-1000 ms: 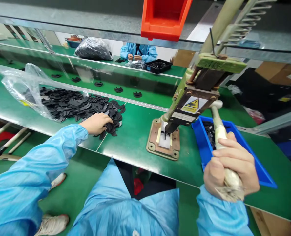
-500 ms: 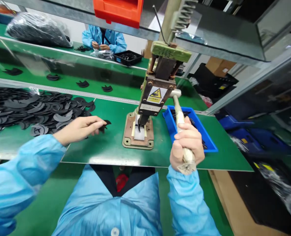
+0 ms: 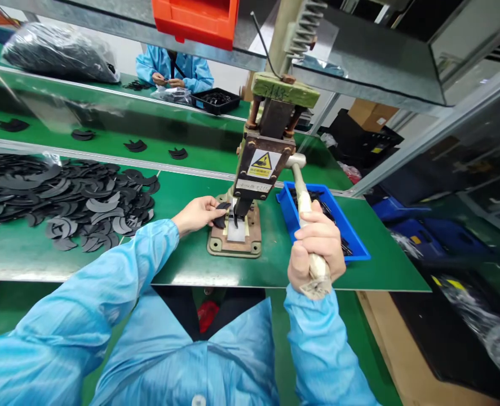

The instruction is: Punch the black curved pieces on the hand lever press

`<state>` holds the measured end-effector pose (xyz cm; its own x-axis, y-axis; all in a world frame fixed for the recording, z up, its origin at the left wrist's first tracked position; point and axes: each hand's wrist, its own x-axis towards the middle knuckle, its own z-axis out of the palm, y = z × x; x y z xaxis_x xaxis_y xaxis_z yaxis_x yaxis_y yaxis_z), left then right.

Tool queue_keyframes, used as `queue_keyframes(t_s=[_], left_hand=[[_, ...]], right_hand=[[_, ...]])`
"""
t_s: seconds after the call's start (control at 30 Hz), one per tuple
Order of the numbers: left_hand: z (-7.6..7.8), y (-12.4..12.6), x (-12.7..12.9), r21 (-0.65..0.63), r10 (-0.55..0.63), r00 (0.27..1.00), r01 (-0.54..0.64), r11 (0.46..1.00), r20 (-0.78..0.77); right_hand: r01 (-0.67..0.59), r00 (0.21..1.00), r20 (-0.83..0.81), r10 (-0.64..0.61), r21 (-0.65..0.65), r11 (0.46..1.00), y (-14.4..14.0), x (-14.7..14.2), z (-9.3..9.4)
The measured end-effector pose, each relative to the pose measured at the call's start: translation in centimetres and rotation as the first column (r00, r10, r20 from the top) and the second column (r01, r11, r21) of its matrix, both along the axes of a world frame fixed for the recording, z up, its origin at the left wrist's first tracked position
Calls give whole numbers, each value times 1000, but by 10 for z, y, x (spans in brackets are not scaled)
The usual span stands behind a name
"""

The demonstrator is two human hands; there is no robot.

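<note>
My left hand [image 3: 201, 214] pinches a curved black piece [image 3: 221, 217] at the left side of the hand press [image 3: 260, 163], beside its ram. Part of the piece is hidden by my thumb and fingers. Under the ram, a pale plate [image 3: 237, 231] lies on the press base [image 3: 253, 225]. My right hand [image 3: 316, 251] is wrapped round the press lever [image 3: 302, 194], whose grip is covered in pale wrapping. A dark, narrow piece stands at the tip of the ram; its kind I cannot make out.
Left lies a heap of curved black pieces [image 3: 93, 208]. A blue bin [image 3: 357, 242] with black parts stands right of the press. Several black pieces lie along the green strip [image 3: 207, 163] behind. A red bin [image 3: 194, 22] hangs overhead. Across the bench, a person [image 3: 176, 70] handles small parts.
My left hand has moved right, carrying the curved black piece from the open bench top to the press base. My right hand stays on the lever, and the view has shifted slightly.
</note>
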<state>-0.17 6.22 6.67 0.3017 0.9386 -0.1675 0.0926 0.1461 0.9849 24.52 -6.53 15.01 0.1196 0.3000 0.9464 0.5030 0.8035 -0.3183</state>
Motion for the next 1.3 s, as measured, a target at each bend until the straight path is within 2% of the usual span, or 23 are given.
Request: queue_keyframes(t_s=[0.27,0.37,0.43,0.7,0.83,0.93,1.03,1.1,1.17,1.23,1.3], left_hand=[[-9,10,5,101,-38,993,50,994,-111],[-11,13,3,105,-65,983,84,991,-174],[-12,16,3,87,-81,983,96,992,-165],[-4,26,7,-82,-190,975,182,980,-114],[5,28,8,-295,-204,975,171,940,-84],[9,22,11,-368,-174,983,140,919,-61],[11,11,14,-335,-92,995,71,940,-47],[13,0,12,-290,-45,999,38,956,-19],[17,-13,6,-237,-20,999,27,971,30],[23,-29,-3,-188,-28,996,44,981,90],[31,-49,-12,-143,-62,987,84,986,151]], right_hand=[[-4,1000,-6,4,-16,1000,-2,-2,1],[12,1000,-18,-13,-29,1000,-2,-3,1],[20,999,-29,-21,-28,999,-2,-4,1],[14,1000,-15,-14,-16,1000,0,-3,1],[13,999,-39,-13,20,1000,0,-6,-2],[-17,998,-55,20,51,999,6,-6,15],[-82,994,-63,87,82,993,25,-1,55],[-131,989,-58,133,50,990,40,7,79],[-136,986,-97,134,-20,990,50,16,87],[-109,982,-172,81,-161,981,51,20,71],[-134,976,-208,55,-388,912,41,16,35]])
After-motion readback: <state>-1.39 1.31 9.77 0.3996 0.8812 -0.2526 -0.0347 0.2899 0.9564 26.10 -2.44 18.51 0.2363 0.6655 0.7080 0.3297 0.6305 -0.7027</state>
